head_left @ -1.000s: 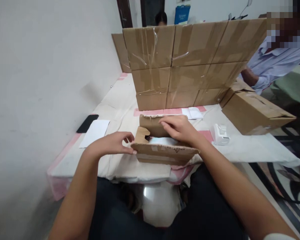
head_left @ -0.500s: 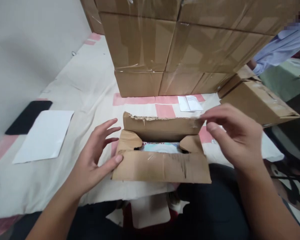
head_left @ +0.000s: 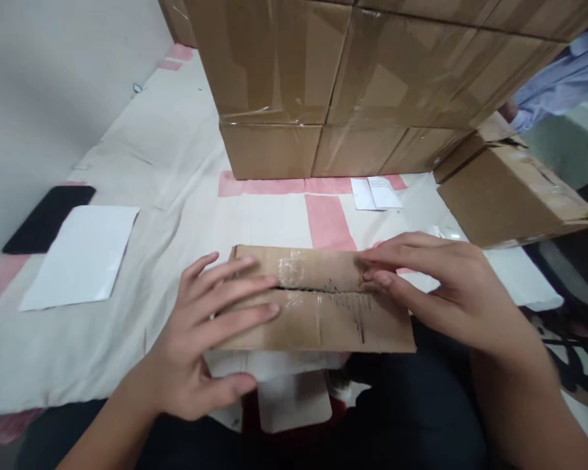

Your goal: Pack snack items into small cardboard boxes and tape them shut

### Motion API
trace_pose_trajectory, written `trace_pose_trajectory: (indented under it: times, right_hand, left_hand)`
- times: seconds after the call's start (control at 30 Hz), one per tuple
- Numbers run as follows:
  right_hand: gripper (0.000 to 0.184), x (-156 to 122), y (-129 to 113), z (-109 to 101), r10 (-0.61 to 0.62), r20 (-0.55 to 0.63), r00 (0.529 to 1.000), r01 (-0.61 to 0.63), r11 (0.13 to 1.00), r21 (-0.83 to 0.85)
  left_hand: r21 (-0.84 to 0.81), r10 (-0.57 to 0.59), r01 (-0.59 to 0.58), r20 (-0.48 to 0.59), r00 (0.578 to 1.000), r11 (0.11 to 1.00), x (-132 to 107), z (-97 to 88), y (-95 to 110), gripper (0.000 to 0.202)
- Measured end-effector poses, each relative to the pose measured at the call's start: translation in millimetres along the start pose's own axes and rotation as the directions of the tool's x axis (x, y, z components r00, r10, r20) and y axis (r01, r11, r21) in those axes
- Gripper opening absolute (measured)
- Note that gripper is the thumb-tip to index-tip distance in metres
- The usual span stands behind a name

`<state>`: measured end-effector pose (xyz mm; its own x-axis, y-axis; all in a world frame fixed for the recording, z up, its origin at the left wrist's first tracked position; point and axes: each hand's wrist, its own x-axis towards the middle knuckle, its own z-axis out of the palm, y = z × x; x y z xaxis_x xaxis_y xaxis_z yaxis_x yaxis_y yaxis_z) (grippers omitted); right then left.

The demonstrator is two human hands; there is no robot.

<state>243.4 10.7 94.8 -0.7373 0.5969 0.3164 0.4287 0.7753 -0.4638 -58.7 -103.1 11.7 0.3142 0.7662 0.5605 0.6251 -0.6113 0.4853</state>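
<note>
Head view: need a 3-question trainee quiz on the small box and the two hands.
1. True or false: the small cardboard box has its top flaps folded shut.
2. Where is the left hand? A) flat on the box's top, left part B) in the air, clear of the box C) inside the box
3. Fill in: the right hand lays its fingers on the box's top at its ___ part.
Key: 1 true; 2 A; 3 right.
</note>
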Motion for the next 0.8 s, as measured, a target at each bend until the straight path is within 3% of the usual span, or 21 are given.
trace_pose_trajectory:
  times: [0.07,0.1,0.13,0.17,0.2,0.27,0.33,0.43,0.5,0.57,0.7,0.8]
  right_hand:
    - [0.017,-1,3,2,0.067,-0.097,0.993,-0.059,0.994,0.089]
    - [0.015,0,8,3,0.126,-0.198,0.972,-0.099,0.985,0.14]
    - [0.013,0,15,3,0.2,-0.331,0.922,-0.141,0.971,0.194]
    - [0.012,1,25,2,0.287,-0.473,0.833,-0.183,0.95,0.255]
    - [0.012,1,38,-1,0.368,-0.597,0.713,-0.216,0.925,0.312]
    - [0.016,-1,71,-10,0.517,-0.715,0.471,-0.284,0.856,0.431]
    - [0.02,-9,107,-22,0.607,-0.708,0.36,-0.38,0.789,0.484]
    - [0.014,-33,154,-35,0.732,-0.632,0.254,-0.531,0.652,0.542]
    - [0.017,-50,174,-38,0.782,-0.587,0.209,-0.59,0.58,0.562]
    - [0.022,-64,185,-38,0.8,-0.566,0.197,-0.618,0.55,0.562]
    - [0.034,-83,189,-34,0.843,-0.481,0.242,-0.631,0.513,0.582]
    - [0.04,-91,185,-33,0.874,-0.399,0.277,-0.609,0.481,0.631]
  left_hand:
    - [0.157,0.049,-0.065,0.103,0.993,0.985,0,-1.2,5,0.041]
    - [0.205,0.055,-0.081,0.129,0.99,0.975,0,-1.7,5,0.042]
    - [0.233,0.062,-0.095,0.143,0.988,0.968,-1,-2.4,5,0.043]
    - [0.249,0.072,-0.108,0.151,0.986,0.963,-1,-3.2,3,0.045]
    - [0.255,0.082,-0.121,0.159,0.984,0.959,-2,-4.1,0,0.045]
    - [0.262,0.117,-0.159,0.168,0.979,0.952,-4,-6.1,-9,0.048]
    - [0.278,0.157,-0.196,0.159,0.975,0.94,-4,-7.3,-18,0.054]
    - [0.323,0.139,-0.173,0.125,0.982,0.93,-4,-6.7,-27,0.058]
    - [0.36,0.107,-0.126,0.072,0.992,0.924,-4,-5.2,-31,0.057]
    - [0.408,0.105,-0.111,0.038,0.994,0.906,-5,-3.9,-36,0.058]
    - [0.533,0.129,-0.108,-0.002,0.992,0.839,-14,-3.6,-54,0.069]
    - [0.55,0.059,-0.007,-0.078,0.995,0.835,-15,-4.1,-56,0.071]
